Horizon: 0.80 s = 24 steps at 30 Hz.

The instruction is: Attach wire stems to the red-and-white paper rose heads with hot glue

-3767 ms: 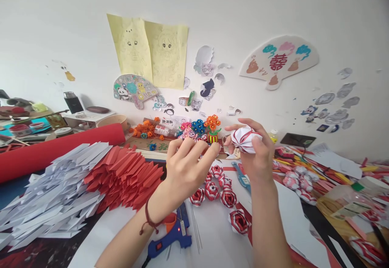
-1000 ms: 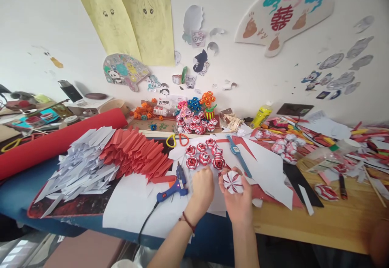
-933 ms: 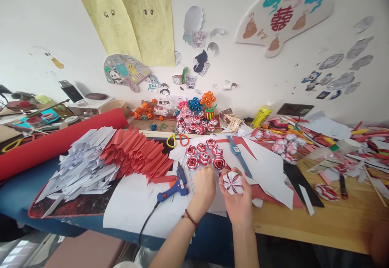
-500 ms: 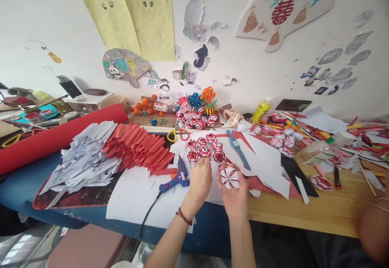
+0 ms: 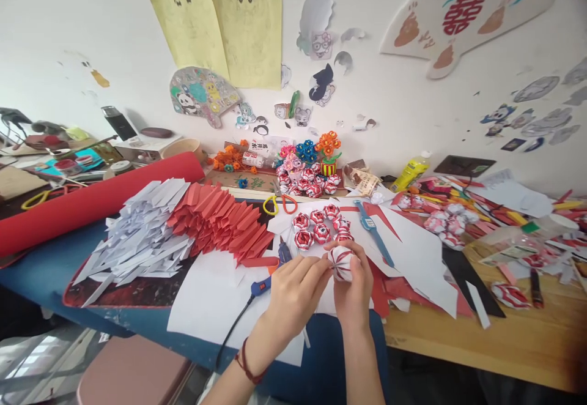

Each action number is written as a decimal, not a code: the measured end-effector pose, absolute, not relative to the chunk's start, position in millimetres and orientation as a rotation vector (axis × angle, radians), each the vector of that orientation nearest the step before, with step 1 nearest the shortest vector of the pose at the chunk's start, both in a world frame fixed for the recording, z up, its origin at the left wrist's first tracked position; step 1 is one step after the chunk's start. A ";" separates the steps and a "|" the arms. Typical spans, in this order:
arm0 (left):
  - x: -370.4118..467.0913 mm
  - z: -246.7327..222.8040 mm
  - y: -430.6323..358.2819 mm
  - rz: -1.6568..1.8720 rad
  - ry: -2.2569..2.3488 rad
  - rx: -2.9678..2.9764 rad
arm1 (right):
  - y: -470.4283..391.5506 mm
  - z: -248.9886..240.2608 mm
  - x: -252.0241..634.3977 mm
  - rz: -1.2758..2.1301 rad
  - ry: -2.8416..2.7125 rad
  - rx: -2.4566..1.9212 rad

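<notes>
A red-and-white paper flower (image 5: 342, 263) is held in my right hand (image 5: 356, 279), its striped underside showing. My left hand (image 5: 298, 289) is closed, its fingertips pinched at the flower's left side; whether something small is between them is hidden. Just beyond my hands sit several similar paper flowers (image 5: 321, 232) on white paper. The blue glue gun (image 5: 261, 286) lies behind my left hand, partly covered by it. Folded red strips (image 5: 220, 221) and a heap of white strips (image 5: 147, 234) lie to the left.
Yellow-and-red scissors (image 5: 279, 205) lie behind the flowers. A blue watch-like strap (image 5: 373, 230) rests on paper at the right. Farther right are paper scraps and a plastic bottle (image 5: 518, 243). A red roll (image 5: 101, 200) spans the left side.
My left hand has moved from beside the small flowers to the held flower, its fingertips now meeting it. The held flower has tilted leftward. The camera view has shifted.
</notes>
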<state>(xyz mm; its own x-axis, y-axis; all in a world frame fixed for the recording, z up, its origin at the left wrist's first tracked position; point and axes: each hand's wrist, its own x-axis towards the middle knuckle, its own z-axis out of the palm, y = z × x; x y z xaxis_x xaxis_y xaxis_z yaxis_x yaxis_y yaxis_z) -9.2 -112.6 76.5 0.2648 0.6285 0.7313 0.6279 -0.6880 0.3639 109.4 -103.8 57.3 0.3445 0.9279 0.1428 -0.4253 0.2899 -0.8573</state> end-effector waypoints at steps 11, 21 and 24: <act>-19.3 74.0 -125.2 1.592 1.183 2.311 | -123.4 73.0 90.8 1.051 -0.730 -0.830; -22.5 87.6 -121.9 1.602 1.151 2.632 | -120.7 74.6 93.1 1.006 -0.776 -0.853; -23.0 92.6 -116.9 1.574 1.114 2.639 | -119.1 75.3 99.6 1.008 -0.830 -0.882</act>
